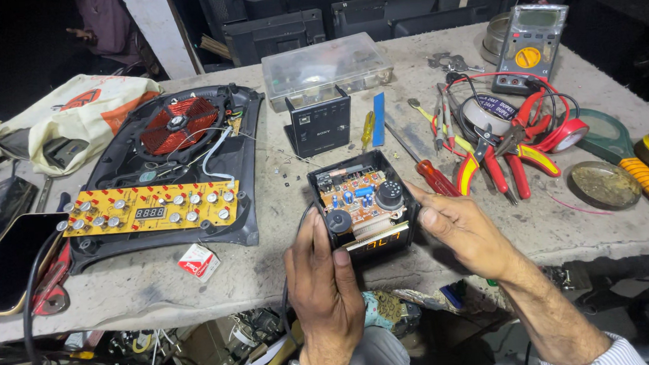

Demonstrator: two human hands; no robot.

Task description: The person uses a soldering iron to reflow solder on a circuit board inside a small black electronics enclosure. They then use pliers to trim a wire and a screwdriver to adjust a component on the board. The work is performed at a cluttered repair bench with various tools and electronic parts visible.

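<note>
Right at the near edge: small black plastic box (360,203) with its cover off, an orange circuit board inside and a lit orange display on its front face, sits on the grey bench (282,206).
Left hand (321,277): fingers together and wrapped against the box's left side, thumb up beside a round black knob.
Right hand (464,231): fingers loosely curled, thumb tip pressing the box's right side; the hand lies between the box and the tool pile.
Just behind the box: black plastic cover panel (320,122) standing upright, and behind it a clear plastic lidded case (327,67).
Right of the box: red-handled screwdriver (430,172) lying almost against the right hand, then red and yellow pliers (495,160) tangled with red wire and rolls of tape.
Far right corner: grey multimeter with a yellow dial (530,38).
Left half of the bench: opened black induction cooker base with a red copper coil (180,127), a yellow button board (150,208) lying across it.
Near left: small red and white carton (198,262).
Left edge: dark phone (10,258) and a cream cloth bag (66,117).
</note>
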